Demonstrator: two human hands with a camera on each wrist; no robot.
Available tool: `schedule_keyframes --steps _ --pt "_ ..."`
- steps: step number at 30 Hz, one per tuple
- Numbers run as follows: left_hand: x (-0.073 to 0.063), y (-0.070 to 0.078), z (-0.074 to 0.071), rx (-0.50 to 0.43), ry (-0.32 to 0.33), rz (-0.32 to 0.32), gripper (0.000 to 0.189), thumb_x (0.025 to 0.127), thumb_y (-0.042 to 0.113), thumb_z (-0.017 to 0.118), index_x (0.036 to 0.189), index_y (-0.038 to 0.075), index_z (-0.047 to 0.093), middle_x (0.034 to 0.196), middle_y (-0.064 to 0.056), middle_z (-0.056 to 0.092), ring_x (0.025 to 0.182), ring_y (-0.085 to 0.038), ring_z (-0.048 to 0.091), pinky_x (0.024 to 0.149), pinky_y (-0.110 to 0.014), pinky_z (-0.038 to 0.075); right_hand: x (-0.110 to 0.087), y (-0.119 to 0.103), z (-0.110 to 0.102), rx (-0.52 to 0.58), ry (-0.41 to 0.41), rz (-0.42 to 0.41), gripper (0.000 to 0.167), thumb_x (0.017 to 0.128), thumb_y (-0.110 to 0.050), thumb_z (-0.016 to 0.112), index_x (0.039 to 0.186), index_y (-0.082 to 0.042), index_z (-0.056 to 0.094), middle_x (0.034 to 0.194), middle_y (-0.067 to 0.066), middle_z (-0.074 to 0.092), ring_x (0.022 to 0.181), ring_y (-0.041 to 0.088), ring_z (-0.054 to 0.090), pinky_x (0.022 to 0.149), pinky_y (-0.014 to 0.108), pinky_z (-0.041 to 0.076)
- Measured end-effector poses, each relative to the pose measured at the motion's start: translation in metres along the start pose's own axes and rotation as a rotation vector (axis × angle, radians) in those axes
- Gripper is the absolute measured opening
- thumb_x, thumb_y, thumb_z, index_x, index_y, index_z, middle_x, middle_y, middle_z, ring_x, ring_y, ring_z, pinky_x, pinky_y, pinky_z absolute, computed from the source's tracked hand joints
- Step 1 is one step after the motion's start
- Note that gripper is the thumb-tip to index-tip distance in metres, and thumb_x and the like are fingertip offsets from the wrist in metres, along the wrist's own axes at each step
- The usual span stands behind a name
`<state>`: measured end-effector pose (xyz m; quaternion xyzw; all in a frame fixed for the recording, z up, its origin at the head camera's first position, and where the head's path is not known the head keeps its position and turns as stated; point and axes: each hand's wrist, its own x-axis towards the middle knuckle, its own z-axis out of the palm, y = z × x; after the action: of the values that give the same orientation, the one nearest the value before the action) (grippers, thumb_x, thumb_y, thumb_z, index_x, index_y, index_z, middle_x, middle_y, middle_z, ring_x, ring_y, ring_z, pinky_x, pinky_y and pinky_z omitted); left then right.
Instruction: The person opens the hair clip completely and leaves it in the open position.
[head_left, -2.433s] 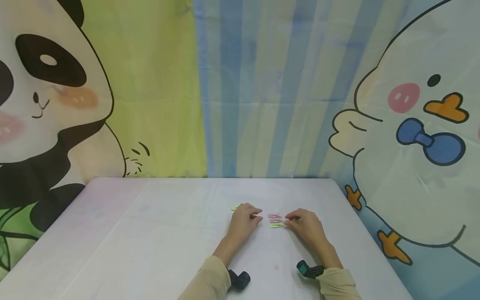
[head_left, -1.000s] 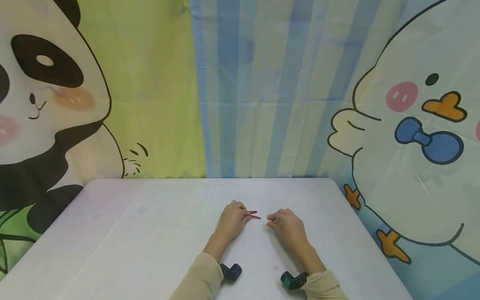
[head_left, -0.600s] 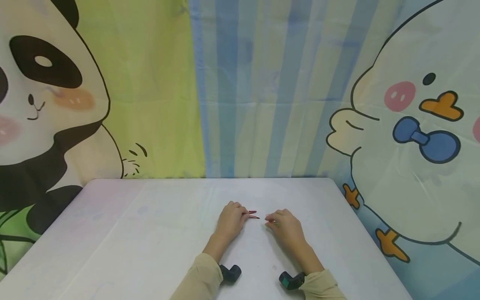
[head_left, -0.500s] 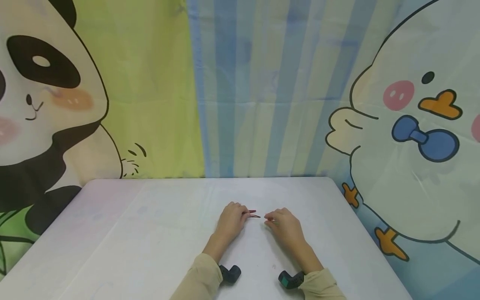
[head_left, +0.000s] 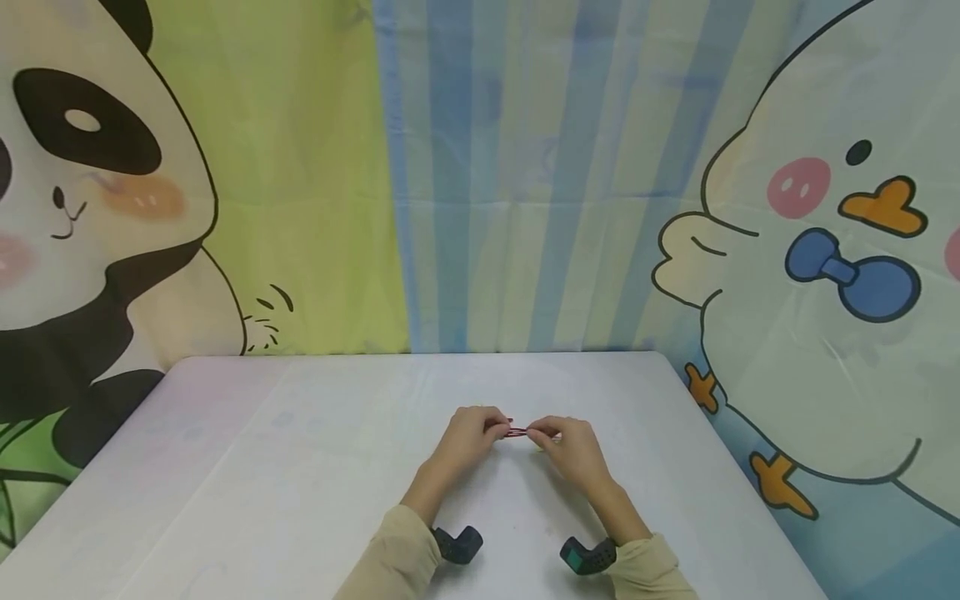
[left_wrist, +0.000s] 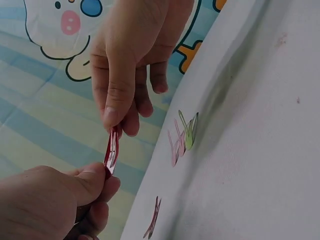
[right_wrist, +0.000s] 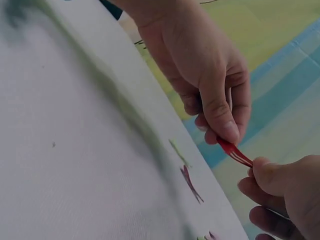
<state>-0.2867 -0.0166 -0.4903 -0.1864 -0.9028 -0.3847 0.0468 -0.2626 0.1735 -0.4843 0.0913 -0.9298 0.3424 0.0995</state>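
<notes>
A red snap hair clip (left_wrist: 112, 152) is stretched between the two hands, just above the table. My left hand (head_left: 468, 435) pinches one end between thumb and finger. The other end is pinched by the thumb and forefinger of my right hand (head_left: 573, 450), whose remaining fingers hang loosely. Below the hands, a second, dark red clip (right_wrist: 191, 184) lies on the table, with a green clip (right_wrist: 179, 152) beside it. Under the right hand, pink clips (left_wrist: 175, 145) and another green clip (left_wrist: 189, 135) lie close together; the hand mostly hides them in the head view.
The white table (head_left: 300, 467) reaches back to a hanging cloth (head_left: 510, 183) printed with a panda, stripes and a bird. Dark wrist cameras (head_left: 459, 546) are strapped at both sleeves.
The right hand has come in to the left hand and now pinches the free end of the red hair clip, which the left hand alone held half a second ago.
</notes>
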Motion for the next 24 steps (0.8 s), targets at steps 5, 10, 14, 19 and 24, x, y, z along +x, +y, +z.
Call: schedule_keyframes --steps 5,10,14,19,24 --pt "0.000 0.003 -0.004 -0.114 -0.038 -0.009 0.008 0.090 0.021 0.065 0.090 0.016 0.072 0.077 0.009 0.066 0.070 -0.006 0.054 0.063 -0.021 0.046 -0.001 -0.006 -0.008 0.182 -0.088 0.136 0.012 0.085 -0.025 0.070 0.091 -0.015 0.074 0.084 -0.005 0.072 0.077 0.009 0.062 0.068 0.028 0.048" --pt "-0.001 0.007 -0.008 -0.236 -0.077 -0.055 0.009 0.090 0.021 0.065 0.089 0.015 0.072 0.076 0.007 0.066 0.072 -0.009 0.054 0.064 -0.025 0.045 -0.002 -0.011 -0.017 0.336 -0.163 0.271 0.017 0.086 -0.027 0.069 0.095 -0.014 0.074 0.091 -0.001 0.073 0.083 0.014 0.063 0.069 0.030 0.050" --pt "-0.003 0.012 -0.009 -0.317 -0.109 -0.088 0.011 0.091 0.021 0.064 0.089 0.013 0.072 0.078 0.004 0.067 0.073 -0.011 0.054 0.066 -0.027 0.045 -0.004 -0.015 -0.022 0.387 -0.178 0.345 0.019 0.085 -0.029 0.071 0.097 -0.014 0.075 0.097 0.000 0.071 0.086 0.015 0.061 0.070 0.031 0.051" --pt "-0.006 0.020 -0.008 -0.400 -0.158 -0.152 0.014 0.090 0.027 0.066 0.092 0.015 0.073 0.081 0.004 0.068 0.078 -0.013 0.057 0.069 -0.029 0.045 -0.009 -0.016 -0.028 0.389 -0.127 0.374 0.019 0.086 -0.026 0.070 0.097 -0.012 0.074 0.098 0.002 0.072 0.085 0.014 0.060 0.067 0.029 0.048" --pt "-0.009 0.027 -0.004 -0.459 -0.171 -0.177 0.013 0.087 0.025 0.069 0.095 0.015 0.074 0.085 0.003 0.072 0.081 -0.012 0.063 0.072 -0.029 0.048 -0.012 -0.015 -0.033 0.367 -0.087 0.353 0.018 0.087 -0.025 0.069 0.098 -0.012 0.074 0.097 0.003 0.072 0.083 0.014 0.060 0.065 0.029 0.046"
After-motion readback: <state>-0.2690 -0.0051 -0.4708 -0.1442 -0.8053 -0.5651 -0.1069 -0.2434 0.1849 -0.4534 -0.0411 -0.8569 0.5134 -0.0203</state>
